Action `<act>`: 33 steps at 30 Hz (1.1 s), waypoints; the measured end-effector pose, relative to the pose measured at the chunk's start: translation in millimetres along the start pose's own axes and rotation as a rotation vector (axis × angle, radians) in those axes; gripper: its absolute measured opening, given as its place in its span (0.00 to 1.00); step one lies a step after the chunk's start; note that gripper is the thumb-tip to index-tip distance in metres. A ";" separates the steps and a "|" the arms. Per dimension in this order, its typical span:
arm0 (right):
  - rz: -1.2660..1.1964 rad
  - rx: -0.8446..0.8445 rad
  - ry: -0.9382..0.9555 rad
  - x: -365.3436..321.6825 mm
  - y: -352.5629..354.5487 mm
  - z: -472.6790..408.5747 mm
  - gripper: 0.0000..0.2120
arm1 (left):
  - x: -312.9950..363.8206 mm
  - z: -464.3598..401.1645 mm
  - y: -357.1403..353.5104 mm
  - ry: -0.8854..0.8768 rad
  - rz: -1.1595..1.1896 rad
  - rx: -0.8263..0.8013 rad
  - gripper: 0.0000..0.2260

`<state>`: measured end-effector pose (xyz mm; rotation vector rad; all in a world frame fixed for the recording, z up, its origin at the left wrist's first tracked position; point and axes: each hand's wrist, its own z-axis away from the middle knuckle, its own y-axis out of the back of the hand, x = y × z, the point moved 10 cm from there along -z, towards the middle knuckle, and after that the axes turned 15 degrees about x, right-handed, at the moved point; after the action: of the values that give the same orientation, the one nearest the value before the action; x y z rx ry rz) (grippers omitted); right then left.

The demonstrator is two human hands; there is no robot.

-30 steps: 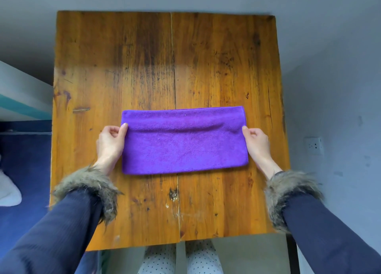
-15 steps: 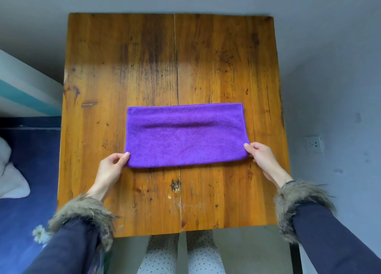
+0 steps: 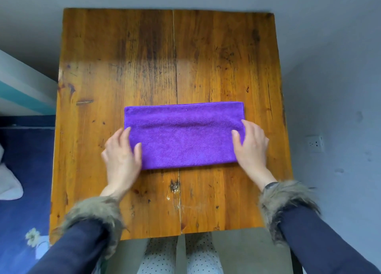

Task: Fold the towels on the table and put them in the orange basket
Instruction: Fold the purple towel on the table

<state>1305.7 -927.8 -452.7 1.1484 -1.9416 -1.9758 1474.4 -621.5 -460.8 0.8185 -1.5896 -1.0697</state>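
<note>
**A:** so the purple towel (image 3: 183, 135) is sitting as a long folded strip in the middle of the wooden surface (image 3: 115, 71), nearer the front edge. What's different from half a second back?

**B:** the hands. They were at the two near corners, just touching the edge. Now both have slid up onto the short ends. Left hand (image 3: 121, 156) lies on the left end, fingers (image 3: 125, 135) relaxed and resting flat on the cloth, not pinching anything. Right hand (image 3: 250, 145) does the same on the right end, also loose.

**A:** towel moved at all?

**B:** barely, same strip, same soft crease running lengthwise.

**A:** so smoothing, or lining up the next fold?

**B:** my guess is end-to-end fold next. No orange basket in view, so drop-off is a ways off.
</note>
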 end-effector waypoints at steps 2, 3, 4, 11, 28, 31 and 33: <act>-0.006 -0.019 0.226 -49.2 -18.8 11.1 0.23 | 55.2 2.6 -18.6 -0.235 -0.028 -0.024 0.22; 0.009 -0.038 0.310 -68.6 -31.5 17.2 0.24 | 77.4 4.2 -32.4 -0.333 -0.055 -0.052 0.23; 0.025 -0.058 0.370 -82.3 -45.1 21.1 0.25 | 94.2 4.4 -47.1 -0.403 -0.078 -0.089 0.23; 0.121 -0.085 0.455 -73.6 -95.0 18.6 0.26 | 97.8 0.8 -101.2 -0.566 -0.170 -0.106 0.26; 0.190 -0.138 0.573 -82.0 -96.8 36.9 0.25 | 85.3 19.2 -91.6 -0.573 -0.180 -0.122 0.25; 0.219 -0.138 0.465 -45.9 -89.7 24.5 0.26 | 53.8 15.4 -84.8 -0.539 -0.217 -0.148 0.24; 0.252 -0.144 0.381 -19.7 -81.7 15.8 0.27 | 29.6 14.2 -74.2 -0.474 -0.213 -0.160 0.25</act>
<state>1342.7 -891.0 -520.5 1.0870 -1.6316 -1.6011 1452.9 -672.5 -520.1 0.6658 -1.7989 -1.6138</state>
